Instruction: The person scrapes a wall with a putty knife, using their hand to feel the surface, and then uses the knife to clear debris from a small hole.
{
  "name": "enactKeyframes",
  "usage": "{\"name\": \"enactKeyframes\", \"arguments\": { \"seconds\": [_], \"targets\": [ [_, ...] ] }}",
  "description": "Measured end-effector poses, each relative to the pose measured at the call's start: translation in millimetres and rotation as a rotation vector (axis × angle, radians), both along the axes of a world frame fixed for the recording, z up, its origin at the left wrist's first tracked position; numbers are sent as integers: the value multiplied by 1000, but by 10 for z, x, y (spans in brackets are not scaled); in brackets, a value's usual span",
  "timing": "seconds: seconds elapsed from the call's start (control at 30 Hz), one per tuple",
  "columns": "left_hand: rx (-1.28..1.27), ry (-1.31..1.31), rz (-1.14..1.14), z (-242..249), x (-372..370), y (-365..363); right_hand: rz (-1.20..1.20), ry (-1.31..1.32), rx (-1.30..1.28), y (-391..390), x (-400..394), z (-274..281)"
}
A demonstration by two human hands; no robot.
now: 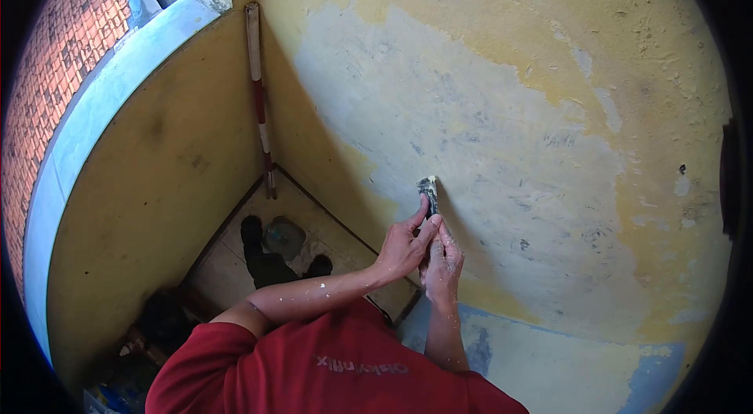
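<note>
A small scraper point(428, 188) with pale residue on its blade is held against or very near the wall point(486, 139). My left hand point(404, 248) is closed round it from the left, its thumb pressed along the tool below the blade. My right hand point(443, 263) grips lower down, at the handle, which the fingers mostly hide. Around the blade the wall shows a broad whitish, scuffed area where the yellow paint is gone. White flakes cling to both forearms.
A red-and-white pole point(259, 92) leans in the corner. My dark-shod feet stand on the tiled floor point(227, 245) beside a translucent round object point(284, 237). A low yellow wall point(157, 155) with a light ledge point(86, 92) is on the left. Dark clutter point(161, 324) sits lower left.
</note>
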State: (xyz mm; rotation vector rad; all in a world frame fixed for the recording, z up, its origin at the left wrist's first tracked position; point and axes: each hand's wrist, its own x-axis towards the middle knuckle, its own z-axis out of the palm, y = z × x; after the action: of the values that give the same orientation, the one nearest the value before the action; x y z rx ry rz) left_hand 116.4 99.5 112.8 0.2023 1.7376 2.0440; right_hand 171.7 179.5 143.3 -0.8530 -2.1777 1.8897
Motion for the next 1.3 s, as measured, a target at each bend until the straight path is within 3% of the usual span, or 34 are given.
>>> {"name": "enactKeyframes", "arguments": {
  "seconds": [0.07, 0.13, 0.23, 0.3, 0.4, 0.47, 0.6, 0.67, 0.8, 0.87, 0.93, 1.0, 1.13, 1.2, 1.3],
  "targets": [
    [66, -82, 106, -143, -202, -82, 127, 99, 237, -44, -280, -320],
    [13, 6, 224, -419, -383, -126, 185, 135, 338, -242, -516, -371],
    [-5, -2, 253, -508, -360, -164, 247, 89, 427, -225, -473, -302],
    [-82, -42, 24, -418, -217, -205, 244, 107, 421, -165, -336, -313],
    [-47, -17, 144, -682, -240, -117, 256, 68, 560, -204, -441, -516],
    [26, -72, 116, -870, -443, -231, 259, 6, 520, -288, -642, -687],
    [-103, -87, 89, -817, -465, -340, 292, -10, 567, -365, -591, -658],
    [-75, 96, 103, -838, -333, -278, 233, 116, 441, -375, -490, -515],
    [-91, -70, 41, -1018, -653, -402, 285, -62, 501, -396, -799, -803],
    [-113, -37, 62, -1050, -678, -398, 291, 63, 498, -378, -810, -903],
    [-103, 17, 110, -931, -512, -377, 287, -120, 477, -389, -663, -702],
    [-63, 44, 127, -960, -446, -305, 243, 3, 422, -395, -597, -657],
    [-60, -30, 42, -1188, -562, -387, 273, -11, 565, -404, -685, -934],
    [4, -79, 60, -1181, -636, -436, 275, -83, 420, -469, -755, -944],
    [-95, 0, 92, -899, -354, -309, 212, 39, 414, -387, -496, -810]
  ]
}}
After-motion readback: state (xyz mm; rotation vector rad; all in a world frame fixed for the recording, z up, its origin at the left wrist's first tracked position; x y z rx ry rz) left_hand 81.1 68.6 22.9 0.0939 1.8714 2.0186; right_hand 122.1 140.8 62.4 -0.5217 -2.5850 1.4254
